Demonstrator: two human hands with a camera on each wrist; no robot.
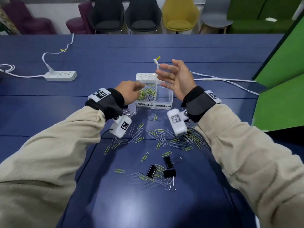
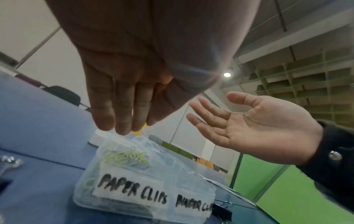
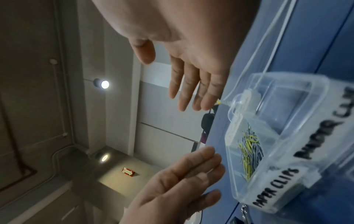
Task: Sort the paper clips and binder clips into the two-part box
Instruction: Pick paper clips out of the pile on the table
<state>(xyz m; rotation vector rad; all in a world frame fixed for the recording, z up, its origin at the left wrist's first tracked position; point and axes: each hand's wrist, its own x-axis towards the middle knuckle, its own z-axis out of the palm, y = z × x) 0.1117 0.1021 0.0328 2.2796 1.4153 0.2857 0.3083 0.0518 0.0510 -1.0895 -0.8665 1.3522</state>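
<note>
left hand (image 1: 130, 92): held palm down over the left compartment of the two-part box (image 1: 164, 104); grip slack, fingers (image 2: 122, 119) extended side by side and pointed down at the pile inside, nothing held; whether the fingertips touch the box cannot be told

right hand (image 1: 176, 79): raised above the right compartment, palm turned toward the left hand, grip spread wide apart, fingers (image 2: 208, 116) straight, nothing held or touched

two-part box: clear plastic, lid open, set on the blue desk (image 1: 98, 55) between the two hands; front labelled "paper clips" on the left and a partly legible binder clip label on the right

paper clips in box (image 1: 148, 94): yellow-green and silver, heaped in the left compartment; right compartment seen with no contents

loose paper clips (image 1: 158, 137): scattered on the desk nearer the person than the box

binder clips (image 1: 167, 168): three black ones, lying among loose paper clips close to the person

power strip (image 1: 60, 75): white, on the desk far left, cable attached
</note>
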